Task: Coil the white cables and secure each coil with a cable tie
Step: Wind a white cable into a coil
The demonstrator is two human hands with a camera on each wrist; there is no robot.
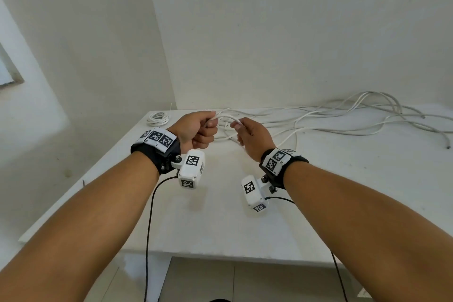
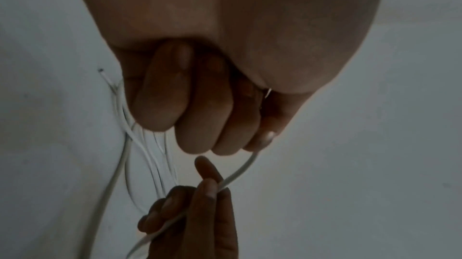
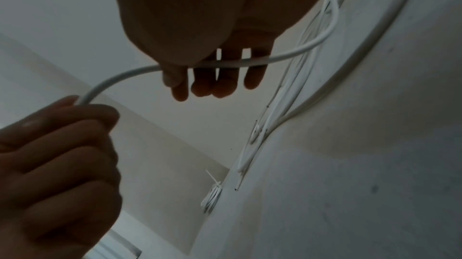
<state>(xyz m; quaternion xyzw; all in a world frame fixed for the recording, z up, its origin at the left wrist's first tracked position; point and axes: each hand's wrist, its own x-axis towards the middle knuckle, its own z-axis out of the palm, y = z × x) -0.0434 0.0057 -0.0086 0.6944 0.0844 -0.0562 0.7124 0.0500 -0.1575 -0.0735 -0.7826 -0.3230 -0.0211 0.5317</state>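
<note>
1. One small coil lies finished at the far left corner of the white worktop. In the right wrist view a cable tie is closed around it and its tail stands up.
2. The left hand is a fist. Its fingers are curled around the white cable, and the thumb presses the cable where it leaves the fist.
3. The right hand holds the same cable just beside the left hand. The thumb and the fingers pinch it loosely, and the cable runs across the fingers.
4. Behind the hands, the loose cables spread in long, tangled loops over the right and back part of the worktop, well apart from the finished coil.
5. My judgement: the second coil is only at its start, because I cannot see a full loop in the left hand yet.
6. What is left: to wind this cable, to tie it, and then to do the same for the other loose cables. How many cables remain I cannot tell.
</note>
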